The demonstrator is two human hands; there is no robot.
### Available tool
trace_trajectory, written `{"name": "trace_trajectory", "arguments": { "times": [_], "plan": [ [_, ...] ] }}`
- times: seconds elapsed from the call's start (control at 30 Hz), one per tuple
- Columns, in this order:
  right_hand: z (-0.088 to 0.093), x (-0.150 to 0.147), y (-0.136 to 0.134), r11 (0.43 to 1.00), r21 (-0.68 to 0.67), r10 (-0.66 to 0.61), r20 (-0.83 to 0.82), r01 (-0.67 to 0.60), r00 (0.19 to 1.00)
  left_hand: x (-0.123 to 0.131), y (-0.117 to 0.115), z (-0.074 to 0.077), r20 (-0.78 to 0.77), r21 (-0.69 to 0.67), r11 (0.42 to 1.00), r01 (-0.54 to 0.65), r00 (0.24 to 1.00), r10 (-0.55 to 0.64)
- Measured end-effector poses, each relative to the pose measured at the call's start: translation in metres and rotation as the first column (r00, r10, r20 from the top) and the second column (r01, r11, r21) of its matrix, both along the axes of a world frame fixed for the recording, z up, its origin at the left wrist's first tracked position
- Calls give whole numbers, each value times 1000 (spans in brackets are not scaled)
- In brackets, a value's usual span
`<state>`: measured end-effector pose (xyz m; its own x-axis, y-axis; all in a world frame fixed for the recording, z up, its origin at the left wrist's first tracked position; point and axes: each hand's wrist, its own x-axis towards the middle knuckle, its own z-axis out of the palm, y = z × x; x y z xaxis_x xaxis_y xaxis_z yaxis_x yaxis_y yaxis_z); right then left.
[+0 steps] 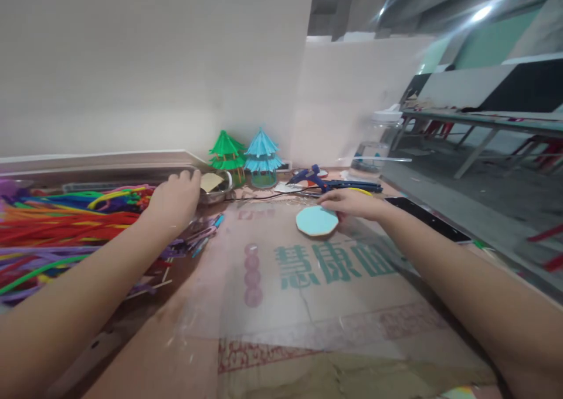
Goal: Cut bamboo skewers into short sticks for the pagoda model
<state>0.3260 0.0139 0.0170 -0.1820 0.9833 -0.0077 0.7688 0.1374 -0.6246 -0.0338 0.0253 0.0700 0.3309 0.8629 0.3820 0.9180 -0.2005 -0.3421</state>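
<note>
A light blue eight-sided flat piece (315, 220) with a tan edge is just over the plastic-covered table. My right hand (349, 203) is closed on its right edge, the thumb partly hidden. My left hand (175, 198) reaches far forward at the left, beside a metal bowl (215, 196) holding a tan flat piece (211, 181). Its fingers bend down close together, and their tips are hidden, so what they hold does not show. Under and left of that arm lies a heap of coloured pipe cleaners (65, 226).
Green (226, 151) and blue (263, 155) two-tiered model pavilions stand by the wall. Behind my right hand are a blue glue gun (308, 176), pliers (352, 185) and a clear plastic jar (378, 138). A black phone (426, 218) lies at the right edge.
</note>
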Motion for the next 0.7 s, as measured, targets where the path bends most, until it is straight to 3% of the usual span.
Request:
{"name": "trace_trajectory", "arguments": {
  "times": [0.07,0.13,0.2,0.23,0.33,0.43,0.5,0.57,0.6,0.63,0.7],
  "plan": [
    [1,-11,3,986,157,-82,123,62,989,14,-12,-11,44,-74,976,206,978,-203],
    [0,-22,3,971,231,-109,182,66,977,30,-20,-27,130,-187,892,412,910,-394],
    [-5,-30,-2,953,303,-53,236,-21,970,44,-21,-47,212,-270,815,512,857,-469],
    [-8,-32,-7,934,342,6,272,-102,962,49,-17,-58,240,-299,800,520,852,-465],
    [-22,-31,-21,865,380,180,375,-327,910,57,4,-83,289,-302,827,474,872,-394],
    [-37,-23,-27,895,335,153,386,-293,910,65,14,-94,329,-308,841,445,879,-345],
    [-43,-16,-26,917,330,95,369,-225,925,72,-2,-95,368,-373,818,438,879,-302],
    [-46,-13,-24,922,342,51,357,-182,933,80,-38,-89,438,-456,737,500,846,-303],
    [-45,-12,-24,922,352,33,350,-164,936,84,-60,-83,511,-468,632,618,773,-376],
    [-45,-12,-24,922,359,19,341,-149,940,87,-80,-76,606,-483,440,757,652,-456],
    [-42,-12,-25,921,371,-9,314,-114,949,92,-104,-59,780,-499,-88,862,402,-480]
  ]
}}
